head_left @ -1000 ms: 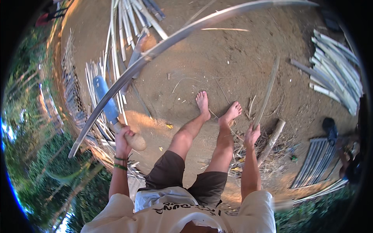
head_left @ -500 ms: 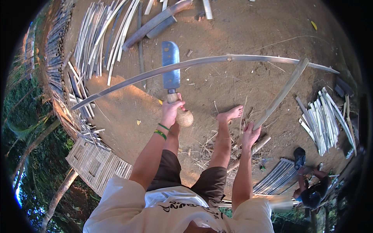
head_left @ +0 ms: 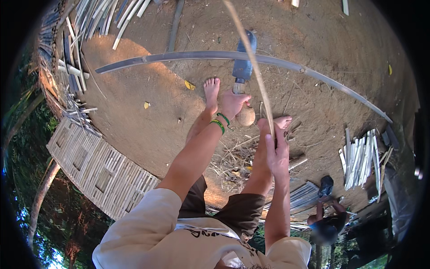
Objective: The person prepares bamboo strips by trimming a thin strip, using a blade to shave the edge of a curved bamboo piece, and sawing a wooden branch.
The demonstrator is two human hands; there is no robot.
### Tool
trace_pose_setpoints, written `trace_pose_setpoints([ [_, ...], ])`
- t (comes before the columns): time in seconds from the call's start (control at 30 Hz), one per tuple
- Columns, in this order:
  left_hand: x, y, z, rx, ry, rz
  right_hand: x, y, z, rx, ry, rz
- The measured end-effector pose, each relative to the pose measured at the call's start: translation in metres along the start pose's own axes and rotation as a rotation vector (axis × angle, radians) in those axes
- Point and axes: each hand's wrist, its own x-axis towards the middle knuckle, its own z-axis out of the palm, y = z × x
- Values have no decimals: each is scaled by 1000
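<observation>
1. The left hand (head_left: 233, 102) is closed on the handle of a knife (head_left: 243, 62) – the broad blade points away from the person, over the long pole (head_left: 251, 57).
2. The right hand (head_left: 277, 152) has its fingers clamped on a thin strip (head_left: 251, 58), which rises up and away across the pole.
3. The pole lies curved on the dirt ground (head_left: 148, 121), in front of the bare feet (head_left: 211, 89).
4. A woven panel (head_left: 98, 170) lies at the left – cut slats (head_left: 363, 157) at the right.

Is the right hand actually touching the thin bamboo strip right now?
Touching. The head view shows the right hand closed around the lower end of the thin bamboo strip, which rises from between its fingers.
</observation>
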Motion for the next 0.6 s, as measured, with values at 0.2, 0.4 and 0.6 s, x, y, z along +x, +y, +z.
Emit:
trace_pose_setpoints([
  [0.2,-25,-22,13,-412,-24,-65,10,-130,3,521,-616,339],
  [0.4,-49,0,25,-283,71,113,12,-172,37,451,-1118,348],
  [0.6,-75,51,23,-261,128,61,-11,-186,92,546,-1096,316],
])
